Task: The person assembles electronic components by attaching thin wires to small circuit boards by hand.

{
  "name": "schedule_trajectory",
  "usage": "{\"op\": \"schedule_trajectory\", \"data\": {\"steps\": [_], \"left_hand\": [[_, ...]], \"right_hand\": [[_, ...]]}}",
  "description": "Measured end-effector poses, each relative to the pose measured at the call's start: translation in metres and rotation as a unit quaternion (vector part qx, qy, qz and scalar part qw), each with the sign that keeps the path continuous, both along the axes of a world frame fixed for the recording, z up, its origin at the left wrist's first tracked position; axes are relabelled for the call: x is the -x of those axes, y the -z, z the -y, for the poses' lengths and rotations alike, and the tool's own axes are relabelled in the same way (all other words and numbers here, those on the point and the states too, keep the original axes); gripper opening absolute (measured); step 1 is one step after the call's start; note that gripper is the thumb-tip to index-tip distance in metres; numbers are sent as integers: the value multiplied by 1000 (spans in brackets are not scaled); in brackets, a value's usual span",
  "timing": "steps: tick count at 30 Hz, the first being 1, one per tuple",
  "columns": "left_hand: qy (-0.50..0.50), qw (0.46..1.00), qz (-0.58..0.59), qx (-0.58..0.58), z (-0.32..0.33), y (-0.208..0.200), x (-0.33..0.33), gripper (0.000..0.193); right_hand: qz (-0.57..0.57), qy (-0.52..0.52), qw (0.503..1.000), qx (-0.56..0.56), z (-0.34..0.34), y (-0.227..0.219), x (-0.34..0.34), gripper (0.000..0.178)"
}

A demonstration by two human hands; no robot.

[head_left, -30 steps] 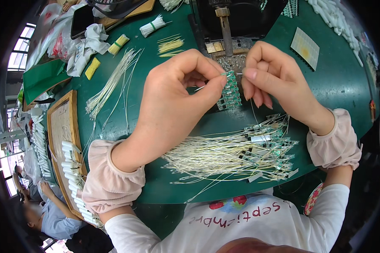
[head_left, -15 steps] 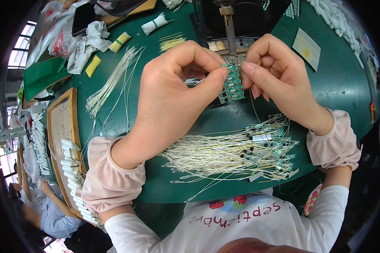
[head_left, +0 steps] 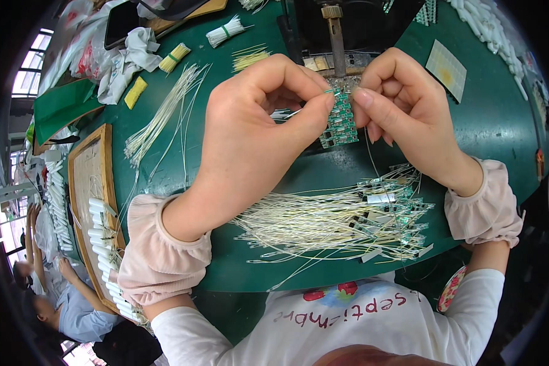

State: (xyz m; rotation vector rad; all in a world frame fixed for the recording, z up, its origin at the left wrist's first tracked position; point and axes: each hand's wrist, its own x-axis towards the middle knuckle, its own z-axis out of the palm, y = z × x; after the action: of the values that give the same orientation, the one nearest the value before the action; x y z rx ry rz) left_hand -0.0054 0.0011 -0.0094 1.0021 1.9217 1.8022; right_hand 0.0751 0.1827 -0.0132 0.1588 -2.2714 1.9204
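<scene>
My left hand [head_left: 256, 131] is closed, thumb and forefinger pinching the upper left edge of a small green strip of joined circuit boards [head_left: 340, 125]. White wire ends poke out beside its fingers. On the other side, my right hand [head_left: 405, 110] is closed in a pinch close to the strip's upper right edge. A thin grey solder wire [head_left: 370, 155] trails down from its fingers. Just beyond the strip, the metal shaft of a soldering iron [head_left: 336, 46] points down between my hands. The exact contact at the fingertips is hidden.
Nearer me lies a heap of wired circuit boards [head_left: 329, 222]. Loose white wires [head_left: 165, 116] and tied wire bundles [head_left: 224, 32] lie to the left, beside a wooden-framed tray [head_left: 108, 158]. At right are a pale board panel [head_left: 446, 70] and white tubes [head_left: 491, 36]. Another person [head_left: 82, 311] sits far left.
Both hands and the board strip have shifted very slightly to the right in the picture, as has the bench. The grips look the same.
</scene>
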Motion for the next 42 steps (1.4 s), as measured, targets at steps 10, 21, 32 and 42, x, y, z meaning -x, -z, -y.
{"op": "schedule_trajectory", "data": {"steps": [10,21,32,42], "left_hand": [[-11,1000,4,26,2,0,1,6],[-7,1000,-2,7,0,0,0,7],[3,1000,14,18,3,2,-1,7],[-12,998,-35,49,2,1,-6,7]], "right_hand": [[108,-33,993,18,-5,-1,2,12],[123,-32,991,49,-3,-5,0,13],[141,-37,989,24,-4,-3,-2,11],[162,-55,984,46,-2,0,-1,12]]}}
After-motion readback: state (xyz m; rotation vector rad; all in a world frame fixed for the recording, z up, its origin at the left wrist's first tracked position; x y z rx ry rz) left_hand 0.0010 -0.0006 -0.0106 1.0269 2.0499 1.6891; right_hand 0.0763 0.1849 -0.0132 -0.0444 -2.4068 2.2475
